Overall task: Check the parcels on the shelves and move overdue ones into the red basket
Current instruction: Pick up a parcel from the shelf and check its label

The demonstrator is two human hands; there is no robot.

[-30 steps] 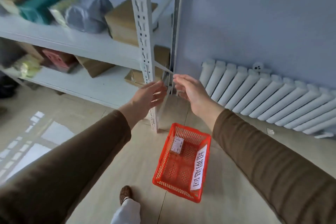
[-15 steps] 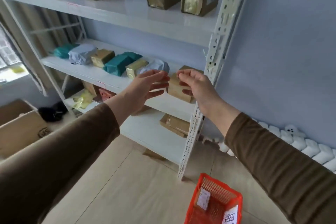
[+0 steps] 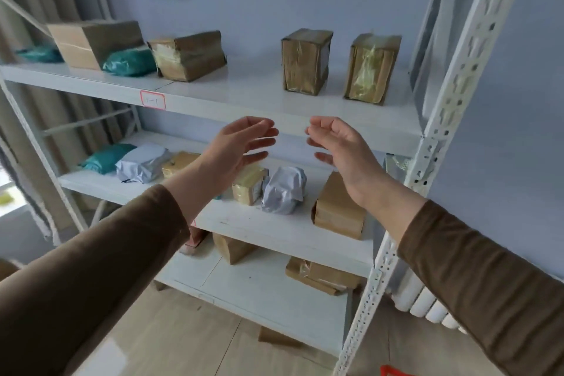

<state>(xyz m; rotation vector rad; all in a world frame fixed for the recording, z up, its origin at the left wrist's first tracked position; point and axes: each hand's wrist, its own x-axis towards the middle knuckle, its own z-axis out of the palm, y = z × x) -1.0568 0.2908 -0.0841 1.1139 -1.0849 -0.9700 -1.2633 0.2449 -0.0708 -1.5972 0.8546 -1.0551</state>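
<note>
Head view shows the left hand point(image 3: 241, 146) and right hand point(image 3: 338, 146) raised empty, fingers wide, before the top shelf point(image 3: 259, 91). Many parcels remain unchecked, nearest an upright taped box point(image 3: 306, 64). Only the red basket's point(image 3: 393, 371) corner shows below.

On the top shelf point(image 3: 244, 91) two upright boxes point(image 3: 306, 61) stand at right, more parcels point(image 3: 189, 55) at left. Both hands point(image 3: 241, 146) hover near, before its edge; other parcels point(image 3: 283, 189) lie below.
</note>
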